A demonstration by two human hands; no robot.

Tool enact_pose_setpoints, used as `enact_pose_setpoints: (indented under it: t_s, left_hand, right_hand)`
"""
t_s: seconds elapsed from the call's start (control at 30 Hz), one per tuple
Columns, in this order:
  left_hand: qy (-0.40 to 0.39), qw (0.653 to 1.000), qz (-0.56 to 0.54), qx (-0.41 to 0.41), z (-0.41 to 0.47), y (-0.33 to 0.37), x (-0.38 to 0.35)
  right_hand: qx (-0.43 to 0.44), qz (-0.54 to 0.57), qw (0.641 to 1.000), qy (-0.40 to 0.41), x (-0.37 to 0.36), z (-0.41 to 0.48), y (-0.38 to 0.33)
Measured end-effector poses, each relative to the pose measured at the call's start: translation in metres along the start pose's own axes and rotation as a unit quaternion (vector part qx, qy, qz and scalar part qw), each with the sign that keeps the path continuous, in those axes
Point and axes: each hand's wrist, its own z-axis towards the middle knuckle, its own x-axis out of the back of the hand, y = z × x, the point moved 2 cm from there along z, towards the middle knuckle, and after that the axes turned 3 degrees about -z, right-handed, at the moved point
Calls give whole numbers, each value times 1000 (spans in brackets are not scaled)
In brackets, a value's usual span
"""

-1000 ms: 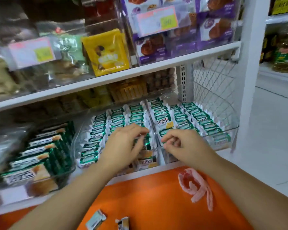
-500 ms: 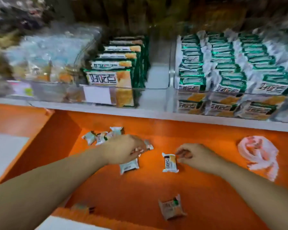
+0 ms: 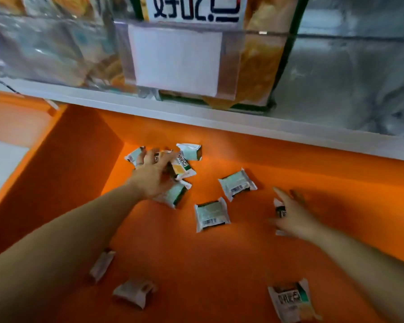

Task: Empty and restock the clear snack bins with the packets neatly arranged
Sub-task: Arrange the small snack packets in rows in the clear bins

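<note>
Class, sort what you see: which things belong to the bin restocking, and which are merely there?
Job: loose packets, clear bin, left hand, right hand gripping a packet.
Merely there: orange ledge, white shelf edge, blank label.
</note>
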Motion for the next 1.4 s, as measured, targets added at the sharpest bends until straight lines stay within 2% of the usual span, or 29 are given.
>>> enact_pose_setpoints:
  t_s: [0.07,0.1,0.13,0.17,0.2,0.23,0.27,0.3,0.33,0.37,0.43,0.47,0.63,0.77,0.8,0.97,1.1,1.2,1.33,1.4]
  left_hand:
    - [-10,1000,2,25,12,-11,-5]
    - [-27,999,6,26,17,-14,-8]
    - [-45,999,1,22,22,-16,-10]
    - [-62,998,-16,19,27,-19,-15]
    - [-76,996,-30,18,30,-22,-20]
    - [-88,995,-31,16,33,-23,-26]
    - [-98,995,-19,13,34,-23,-31]
    - [-107,994,-4,8,33,-21,-35]
    - [-115,993,11,-3,30,-16,-39]
    - [-122,992,17,-15,28,-11,-43]
    - [-130,991,2,-31,21,3,-47]
    - [-130,991,-9,-37,17,12,-48]
    - [-153,983,-4,-100,-4,71,-56]
    - [-195,959,20,-204,-16,109,-57]
    - [-185,962,13,-199,-16,114,-51]
    - [-22,983,12,-181,4,107,-24]
    - [-79,986,19,-148,24,92,-34]
    - [-120,983,12,-140,30,93,-44]
    - [-108,980,-14,-167,21,105,-46]
    - [-107,977,-34,-179,16,110,-48]
  right_hand:
    - [-6,15,1000,1,3,-10,-35]
    - [-9,-27,999,-17,11,-30,-42]
    - [-13,-51,999,6,-11,19,0]
    - [-5,-84,996,-15,-21,38,20]
    - [-4,-120,993,4,-24,56,33]
    - [20,-146,988,51,-41,107,80]
    - [39,-122,989,78,-55,135,104]
    - [71,-108,989,65,-58,137,100]
    - [65,-90,993,38,-59,125,96]
    - [72,-94,993,8,-59,92,58]
    - [28,-84,994,63,-34,44,26]
    - [13,-67,996,54,-31,37,22]
    - [53,-60,997,18,-30,26,3]
    - [90,-141,983,75,-13,23,4]
    - [81,-157,981,82,-10,26,7]
    - [66,-227,970,57,-2,39,26]
    - [56,-233,970,35,3,47,37]
    - [60,-286,954,70,5,46,37]
    - [79,-300,939,151,6,36,29]
    - [122,-268,945,144,0,37,26]
